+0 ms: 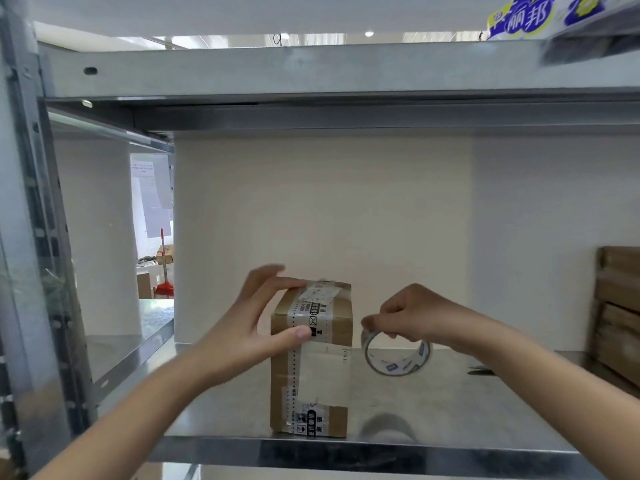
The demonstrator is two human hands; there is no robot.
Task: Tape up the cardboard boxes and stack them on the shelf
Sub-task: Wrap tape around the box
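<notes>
- The box (311, 358) stands upright on the metal shelf (346, 452), near its front edge, with printed tape strips across its top and front.
- The left hand (256, 323) grips the box's upper left edge, thumb pressed on the front face and fingers over the top.
- The right hand (412, 317) pinches the top of 1 clear tape roll (396, 358), held just right of the box.
- 1 wooden crate (616, 317) stands at the shelf's right end, with blurred dark scissors (481, 370) lying near it.
</notes>
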